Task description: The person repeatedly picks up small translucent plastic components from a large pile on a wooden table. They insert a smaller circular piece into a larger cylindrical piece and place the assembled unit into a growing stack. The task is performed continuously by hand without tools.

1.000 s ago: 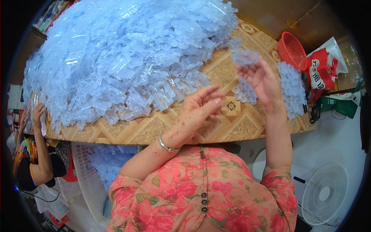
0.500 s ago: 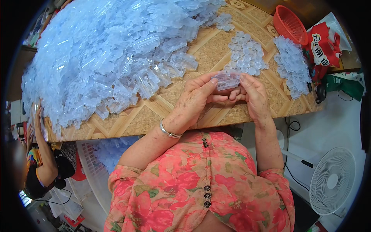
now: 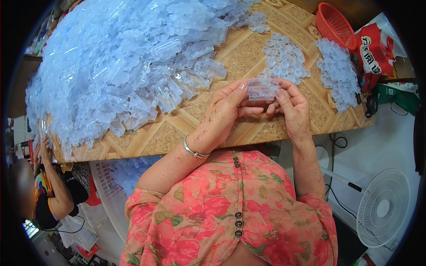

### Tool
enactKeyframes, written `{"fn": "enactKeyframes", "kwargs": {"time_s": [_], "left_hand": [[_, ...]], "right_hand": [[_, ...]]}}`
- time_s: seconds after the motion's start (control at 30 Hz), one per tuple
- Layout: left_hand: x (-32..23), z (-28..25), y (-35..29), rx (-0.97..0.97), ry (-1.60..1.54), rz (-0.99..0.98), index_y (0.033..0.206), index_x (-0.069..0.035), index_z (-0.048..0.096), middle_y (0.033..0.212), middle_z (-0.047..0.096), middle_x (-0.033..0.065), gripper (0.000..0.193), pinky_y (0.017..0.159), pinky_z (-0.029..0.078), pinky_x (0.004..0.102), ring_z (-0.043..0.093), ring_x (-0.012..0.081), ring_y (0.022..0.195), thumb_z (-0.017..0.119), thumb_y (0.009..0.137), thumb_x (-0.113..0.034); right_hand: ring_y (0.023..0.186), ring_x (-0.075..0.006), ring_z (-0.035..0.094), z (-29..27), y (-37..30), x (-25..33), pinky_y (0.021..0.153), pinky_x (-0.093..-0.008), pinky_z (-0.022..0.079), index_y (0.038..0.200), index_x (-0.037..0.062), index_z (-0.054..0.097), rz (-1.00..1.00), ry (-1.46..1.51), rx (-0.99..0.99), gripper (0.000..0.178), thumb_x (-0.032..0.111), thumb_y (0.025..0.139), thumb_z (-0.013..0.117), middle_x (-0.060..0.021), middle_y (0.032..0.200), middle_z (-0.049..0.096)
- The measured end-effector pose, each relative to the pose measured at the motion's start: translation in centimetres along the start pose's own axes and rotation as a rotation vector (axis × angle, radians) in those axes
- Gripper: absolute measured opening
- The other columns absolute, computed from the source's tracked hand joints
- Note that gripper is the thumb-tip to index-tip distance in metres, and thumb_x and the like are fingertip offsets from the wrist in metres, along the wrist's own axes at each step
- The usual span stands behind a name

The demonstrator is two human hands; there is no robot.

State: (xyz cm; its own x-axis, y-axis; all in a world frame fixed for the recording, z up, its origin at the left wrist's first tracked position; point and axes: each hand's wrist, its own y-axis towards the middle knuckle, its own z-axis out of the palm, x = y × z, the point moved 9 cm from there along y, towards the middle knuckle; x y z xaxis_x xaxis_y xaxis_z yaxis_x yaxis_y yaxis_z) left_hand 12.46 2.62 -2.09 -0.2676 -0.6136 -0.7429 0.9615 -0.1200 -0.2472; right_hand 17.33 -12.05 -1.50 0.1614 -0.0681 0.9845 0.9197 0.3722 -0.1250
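Between my two hands, above the table's near edge, is a clear plastic piece (image 3: 262,90), ribbed and roughly rectangular. My left hand (image 3: 227,106) grips its left end with thumb and fingers. At the right end, the thumb and fingers of my right hand (image 3: 293,104) pinch it. Just beyond my hands lie several small round clear plastic caps (image 3: 284,57) on the table. A huge heap of similar clear plastic pieces (image 3: 128,62) covers the left and middle of the tabletop.
A smaller pile of clear pieces (image 3: 339,75) lies at the right, by a red basket (image 3: 335,24), a red bag (image 3: 375,51) and black scissors (image 3: 371,106). A white fan (image 3: 382,207) stands at lower right. Another person's arm (image 3: 57,190) reaches the heap's left side.
The plastic piece has turned slightly between my fingers, and my right thumb now lies across its right end. At the left, the other person's arms have shifted a little.
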Motion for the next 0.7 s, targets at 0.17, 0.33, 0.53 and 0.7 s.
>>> {"fn": "enactKeyframes", "kwargs": {"time_s": [0.17, 0.33, 0.53, 0.7], "left_hand": [[0.0, 0.5, 0.2, 0.045, 0.007, -0.001, 0.137, 0.005, 0.053, 0.126, 0.065, 0.0172, 0.043, 0.092, 0.059, 0.0338, 0.066, 0.0239, 0.114, 0.049, 0.107, -0.026], [-0.1, -0.2, -0.2, -0.014, 0.022, -0.024, 0.137, 0.004, 0.052, 0.127, 0.065, 0.0183, 0.04, 0.087, 0.06, 0.033, 0.069, 0.027, 0.111, 0.05, 0.106, -0.021], [-0.3, -0.5, -0.2, -0.042, 0.051, 0.015, 0.136, 0.005, 0.052, 0.126, 0.066, 0.0198, 0.039, 0.079, 0.063, 0.0315, 0.071, 0.0297, 0.108, 0.048, 0.107, -0.021], [-0.5, -0.1, -0.4, -0.046, 0.031, 0.02, 0.132, 0.004, 0.055, 0.123, 0.067, 0.0194, 0.037, 0.079, 0.063, 0.0318, 0.071, 0.0286, 0.106, 0.048, 0.108, -0.022]], "right_hand": [[0.069, -0.0041, 0.06, -0.2, -0.5, -0.1, 0.062, -0.0195, 0.05, 0.132, 0.0002, 0.056, -0.013, -0.039, 0.0, 0.033, 0.016, 0.103, 0.059, -0.0004, 0.088, 0.066], [0.069, -0.007, 0.059, -1.4, -0.4, 1.7, 0.063, -0.0227, 0.05, 0.126, 0.001, 0.06, -0.15, -0.275, -0.02, 0.031, 0.016, 0.1, 0.063, -0.0011, 0.085, 0.065], [0.098, -0.0284, 0.066, -10.4, -0.4, 11.2, 0.087, -0.0406, 0.052, 0.118, 0.0055, 0.066, -0.633, -1.324, -0.684, 0.031, 0.021, 0.091, 0.07, -0.0127, 0.106, 0.068], [0.107, -0.0345, 0.062, -21.1, 1.9, 9.9, 0.092, -0.0456, 0.049, 0.114, 0.0066, 0.068, -0.439, -1.46, -0.868, 0.037, 0.03, 0.086, 0.073, -0.0148, 0.114, 0.066]]}}
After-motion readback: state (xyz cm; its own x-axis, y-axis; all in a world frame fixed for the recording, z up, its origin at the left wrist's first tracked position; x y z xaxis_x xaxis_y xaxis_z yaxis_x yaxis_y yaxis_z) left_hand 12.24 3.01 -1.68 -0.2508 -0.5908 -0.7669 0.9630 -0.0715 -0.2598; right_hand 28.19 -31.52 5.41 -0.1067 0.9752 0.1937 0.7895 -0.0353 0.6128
